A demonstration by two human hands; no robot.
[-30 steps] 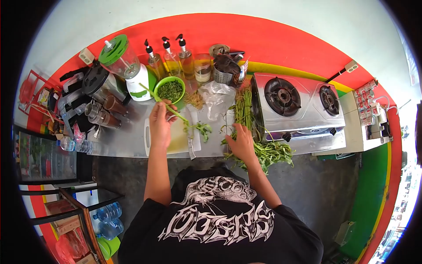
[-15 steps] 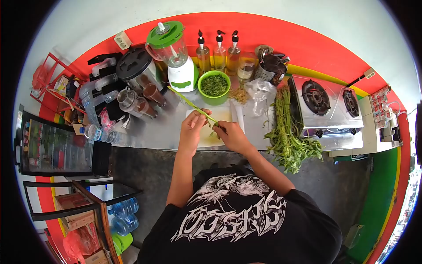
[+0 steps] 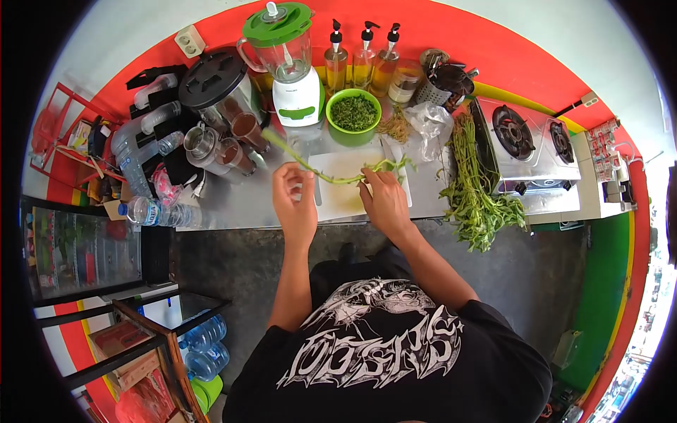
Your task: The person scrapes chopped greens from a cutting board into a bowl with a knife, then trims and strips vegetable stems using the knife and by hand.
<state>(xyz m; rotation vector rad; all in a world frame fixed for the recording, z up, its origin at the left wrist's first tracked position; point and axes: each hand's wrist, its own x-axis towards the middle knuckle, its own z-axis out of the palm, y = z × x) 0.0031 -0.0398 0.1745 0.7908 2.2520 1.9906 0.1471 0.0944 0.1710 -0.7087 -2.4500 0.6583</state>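
Note:
My right hand (image 3: 386,201) pinches a green leafy stem (image 3: 337,180) above the white cutting board (image 3: 338,204). The stem's thick end points up and left, blurred, and its small leaves stick out to the right past my fingers. My left hand (image 3: 294,208) is beside the stem's left part, fingers loosely curled and apart; whether they brush it is unclear. A knife (image 3: 386,149) lies at the board's back right, partly covered by the stem. Behind the board, a green bowl (image 3: 352,135) holds chopped greens (image 3: 354,113).
A bundle of leafy stems (image 3: 469,176) hangs over the counter's front edge, beside a gas stove (image 3: 525,144). A plastic bag (image 3: 430,123), pump bottles (image 3: 363,60) and a blender (image 3: 296,99) stand behind. Cups (image 3: 247,130) and a water bottle (image 3: 155,211) are leftward.
My hands have moved apart; the right moved rightward with the stem, and the left came off its earlier grip. The stem now lies flatter across the board. The view has shifted slightly.

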